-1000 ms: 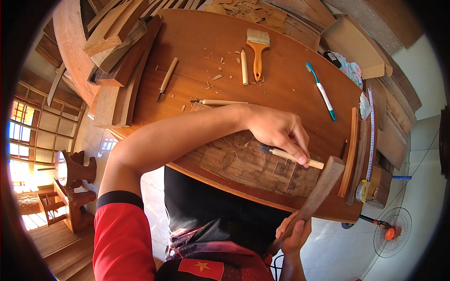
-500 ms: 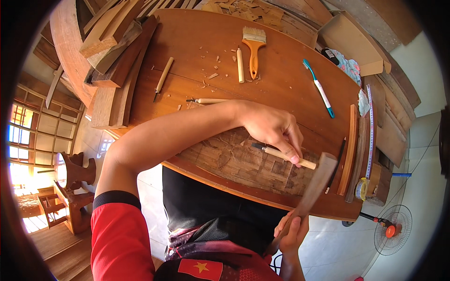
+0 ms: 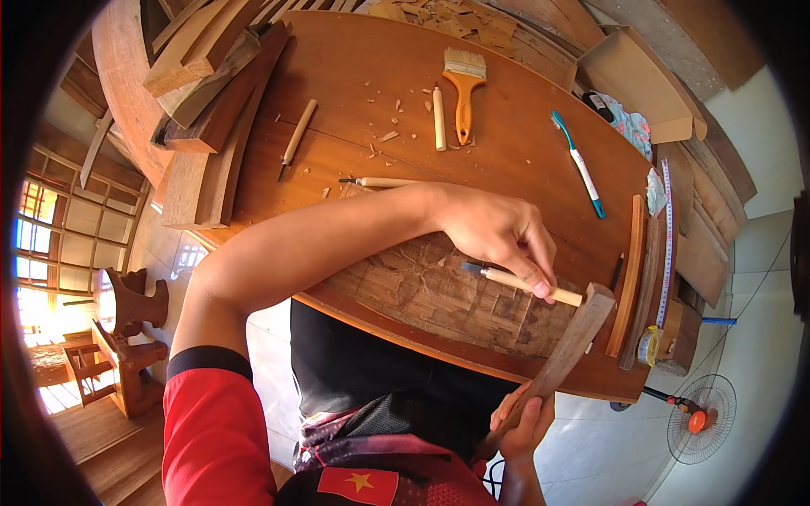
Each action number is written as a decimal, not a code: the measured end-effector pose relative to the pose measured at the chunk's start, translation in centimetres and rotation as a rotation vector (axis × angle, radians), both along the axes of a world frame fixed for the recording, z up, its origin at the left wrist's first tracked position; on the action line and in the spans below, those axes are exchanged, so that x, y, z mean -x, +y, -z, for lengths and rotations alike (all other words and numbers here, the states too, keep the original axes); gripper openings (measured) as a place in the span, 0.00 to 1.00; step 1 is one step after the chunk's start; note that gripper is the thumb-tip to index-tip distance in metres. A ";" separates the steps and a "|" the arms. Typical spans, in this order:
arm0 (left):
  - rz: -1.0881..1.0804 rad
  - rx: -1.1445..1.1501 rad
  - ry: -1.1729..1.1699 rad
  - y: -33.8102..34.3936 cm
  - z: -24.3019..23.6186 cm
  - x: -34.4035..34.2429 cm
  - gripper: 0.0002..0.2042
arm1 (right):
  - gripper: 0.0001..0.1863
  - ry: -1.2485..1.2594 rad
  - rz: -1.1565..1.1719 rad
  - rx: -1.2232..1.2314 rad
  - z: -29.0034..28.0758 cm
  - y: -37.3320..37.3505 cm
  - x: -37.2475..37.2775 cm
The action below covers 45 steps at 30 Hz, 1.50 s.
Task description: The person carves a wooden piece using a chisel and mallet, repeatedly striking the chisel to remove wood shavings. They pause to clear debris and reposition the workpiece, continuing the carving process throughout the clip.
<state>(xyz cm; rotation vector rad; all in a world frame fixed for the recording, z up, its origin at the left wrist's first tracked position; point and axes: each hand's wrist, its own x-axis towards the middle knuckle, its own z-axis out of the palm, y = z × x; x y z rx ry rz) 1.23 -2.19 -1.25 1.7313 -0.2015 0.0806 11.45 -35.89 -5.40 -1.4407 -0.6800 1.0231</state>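
My left hand (image 3: 499, 234) grips a wooden-handled chisel (image 3: 521, 282), its blade tip resting on a carved wooden panel (image 3: 447, 299) that lies at the near edge of the brown table (image 3: 523, 160). Below it, my right hand (image 3: 525, 422) holds a wooden mallet stick (image 3: 572, 341) whose upper end touches the butt of the chisel handle. My left forearm crosses over the panel from the left.
On the table lie an orange-handled brush (image 3: 463, 84), a toothbrush (image 3: 579, 164), three spare chisels (image 3: 297, 135) and wood chips. Planks (image 3: 211, 110) are stacked at the left, slats and a tape measure (image 3: 666, 244) at the right. A fan (image 3: 696, 419) stands on the floor.
The mallet stick has swung up and left until its end meets the chisel handle. My left hand and the chisel have stayed on the panel.
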 end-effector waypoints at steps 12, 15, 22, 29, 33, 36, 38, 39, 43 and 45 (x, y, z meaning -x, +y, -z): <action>0.045 0.042 -0.003 0.3 0.1 -0.1 0.14 | 0.24 -0.013 0.015 -0.046 -0.5 0.4 0.0; 0.021 0.066 0.023 0.2 -0.1 0.3 0.14 | 0.25 -0.102 -0.064 -0.012 -1.0 1.3 -0.2; 0.037 -0.001 0.044 0.0 -0.2 0.2 0.15 | 0.24 -0.064 -0.012 -0.014 -0.5 0.6 -0.3; 0.020 -0.009 0.073 0.0 -0.4 0.2 0.15 | 0.24 0.040 0.056 -0.122 -0.2 0.6 0.6; -0.004 -0.034 0.079 0.0 0.0 0.1 0.15 | 0.24 0.006 -0.013 -0.004 -0.5 0.9 0.4; -0.018 -0.090 0.109 -0.1 0.0 -0.1 0.15 | 0.24 0.016 0.007 -0.037 -0.1 0.7 0.4; -0.035 -0.114 0.110 0.0 0.0 -0.1 0.15 | 0.23 0.006 -0.036 0.016 -0.3 1.1 0.1; -0.028 -0.109 0.107 0.1 0.0 -0.2 0.16 | 0.23 0.028 -0.003 -0.011 -0.1 1.0 0.1; -0.021 -0.096 0.108 0.2 0.0 -0.1 0.16 | 0.24 0.038 -0.018 -0.025 0.1 1.0 0.2; -0.020 -0.101 0.110 0.2 0.1 -0.2 0.16 | 0.24 0.025 -0.024 -0.041 0.3 0.9 0.2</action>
